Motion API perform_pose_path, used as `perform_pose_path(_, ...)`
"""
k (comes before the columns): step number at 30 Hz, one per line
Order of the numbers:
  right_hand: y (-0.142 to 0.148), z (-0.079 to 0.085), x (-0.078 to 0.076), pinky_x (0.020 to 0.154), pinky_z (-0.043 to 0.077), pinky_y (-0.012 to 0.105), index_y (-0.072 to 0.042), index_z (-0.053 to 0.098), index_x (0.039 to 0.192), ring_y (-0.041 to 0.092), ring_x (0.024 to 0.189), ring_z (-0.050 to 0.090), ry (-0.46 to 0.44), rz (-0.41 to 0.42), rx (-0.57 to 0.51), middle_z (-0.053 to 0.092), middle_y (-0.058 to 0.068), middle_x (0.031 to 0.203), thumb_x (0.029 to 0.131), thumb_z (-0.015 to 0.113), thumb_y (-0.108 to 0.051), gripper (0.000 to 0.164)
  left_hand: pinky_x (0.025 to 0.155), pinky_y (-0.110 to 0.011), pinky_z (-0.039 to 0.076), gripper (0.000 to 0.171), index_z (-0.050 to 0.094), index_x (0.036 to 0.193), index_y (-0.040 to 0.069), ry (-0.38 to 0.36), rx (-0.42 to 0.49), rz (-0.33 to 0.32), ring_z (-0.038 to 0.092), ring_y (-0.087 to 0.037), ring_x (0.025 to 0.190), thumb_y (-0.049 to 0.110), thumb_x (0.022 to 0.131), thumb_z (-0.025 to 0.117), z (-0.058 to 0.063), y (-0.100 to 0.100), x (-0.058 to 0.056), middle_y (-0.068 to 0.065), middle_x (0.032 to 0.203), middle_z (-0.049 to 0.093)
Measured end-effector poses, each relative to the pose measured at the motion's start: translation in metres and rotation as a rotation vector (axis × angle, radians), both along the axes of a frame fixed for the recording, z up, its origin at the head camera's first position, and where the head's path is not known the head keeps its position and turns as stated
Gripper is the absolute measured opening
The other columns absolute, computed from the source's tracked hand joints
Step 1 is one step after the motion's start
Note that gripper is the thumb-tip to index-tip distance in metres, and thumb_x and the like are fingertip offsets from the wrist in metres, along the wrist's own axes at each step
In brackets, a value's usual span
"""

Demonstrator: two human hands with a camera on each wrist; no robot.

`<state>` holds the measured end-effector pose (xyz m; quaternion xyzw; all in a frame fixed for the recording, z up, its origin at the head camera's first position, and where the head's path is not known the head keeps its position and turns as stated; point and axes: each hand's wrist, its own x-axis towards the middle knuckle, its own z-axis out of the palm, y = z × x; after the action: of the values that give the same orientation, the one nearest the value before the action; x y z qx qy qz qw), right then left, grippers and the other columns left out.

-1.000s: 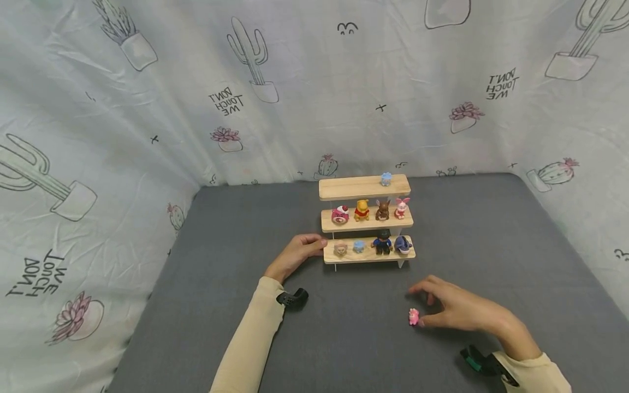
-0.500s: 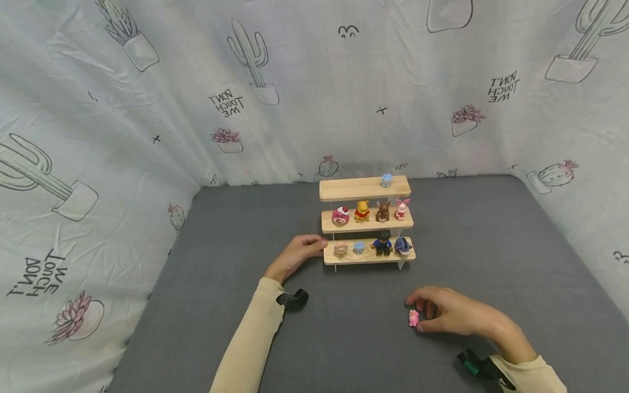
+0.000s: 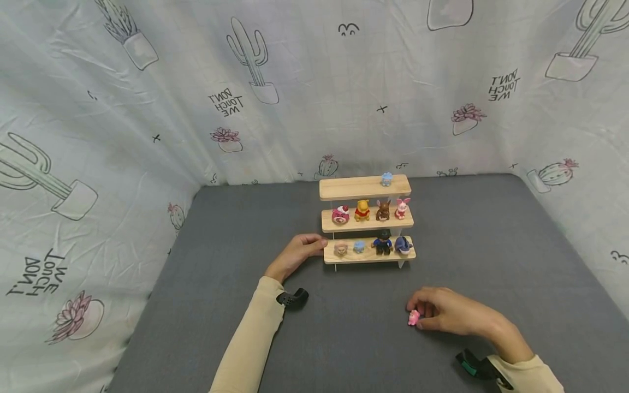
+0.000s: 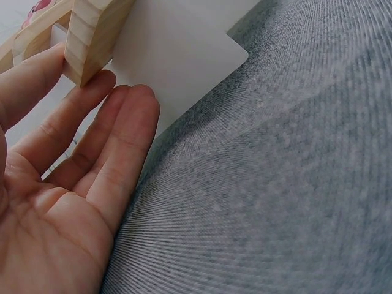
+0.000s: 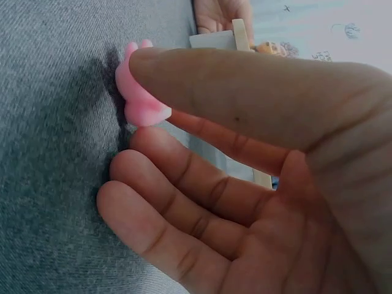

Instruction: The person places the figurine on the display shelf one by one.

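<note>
A small pink toy figurine (image 3: 413, 317) with two short ears is at the table's front right. My right hand (image 3: 457, 314) pinches it between thumb and index finger; in the right wrist view the thumb (image 5: 202, 79) covers part of the figurine (image 5: 142, 110), and the other fingers stay loosely bent. At the three-tier wooden display shelf (image 3: 351, 189), my left hand (image 3: 297, 254) holds the left end of the lowest board. The left wrist view has the thumb on top of that board (image 4: 92, 43) and a finger beneath it, near the white side support (image 4: 177, 67).
Toy figurines stand on the shelf: a blue one (image 3: 386, 179) on top, Winnie the Pooh (image 3: 362, 210) among several in the middle, and a black-capped figure (image 3: 382, 243) among several below. A grey cloth (image 3: 245, 229) covers the table; a printed curtain (image 3: 304, 98) hangs behind.
My right hand has come down slightly and closed its thumb and index finger on the pink figurine, which now leans a little. My left hand has kept its place on the shelf.
</note>
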<state>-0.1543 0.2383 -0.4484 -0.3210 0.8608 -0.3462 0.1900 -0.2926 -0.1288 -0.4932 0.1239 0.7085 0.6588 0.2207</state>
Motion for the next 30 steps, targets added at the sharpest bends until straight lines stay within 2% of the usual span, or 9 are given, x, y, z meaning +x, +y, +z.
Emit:
perform_pose_path(12, -0.0006, -0.0014, -0.0013, 0.06, 0.047, 0.019, -0.015, 0.069, 0.102, -0.007, 0.075, 0.052, -0.015, 0.006, -0.021, 0.062, -0.013, 0.086, 0.092, 0.075, -0.02, 0.013, 0.098, -0.034, 0.057, 0.031, 0.069, 0.115, -0.004, -0.002, 0.01, 0.006, 0.07, -0.012, 0.097, 0.023, 0.1, 0.065, -0.0006, 0.0003, -0.0001, -0.001, 0.106, 0.07)
perform_pose_path(21, -0.0021, -0.0016, 0.0002, 0.06, 0.045, 0.019, -0.014, 0.069, 0.103, -0.007, 0.074, 0.05, -0.043, 0.008, -0.016, 0.06, -0.012, 0.086, 0.092, 0.076, -0.019, 0.014, 0.098, -0.035, 0.057, 0.032, 0.069, 0.116, -0.004, -0.007, 0.006, 0.008, 0.069, -0.011, 0.099, 0.023, 0.1, 0.065, -0.0005, -0.0002, -0.0003, -0.002, 0.108, 0.07)
perform_pose_path(30, -0.0025, -0.0025, 0.0034, 0.06, 0.045, 0.018, -0.021, 0.069, 0.098, -0.006, 0.074, 0.049, -0.043, -0.004, -0.006, 0.057, -0.013, 0.087, 0.091, 0.076, -0.02, 0.009, 0.098, -0.035, 0.057, 0.034, 0.069, 0.116, -0.003, -0.011, -0.005, 0.008, 0.069, -0.012, 0.099, 0.026, 0.099, 0.067, -0.0004, -0.0007, 0.0002, -0.003, 0.109, 0.07)
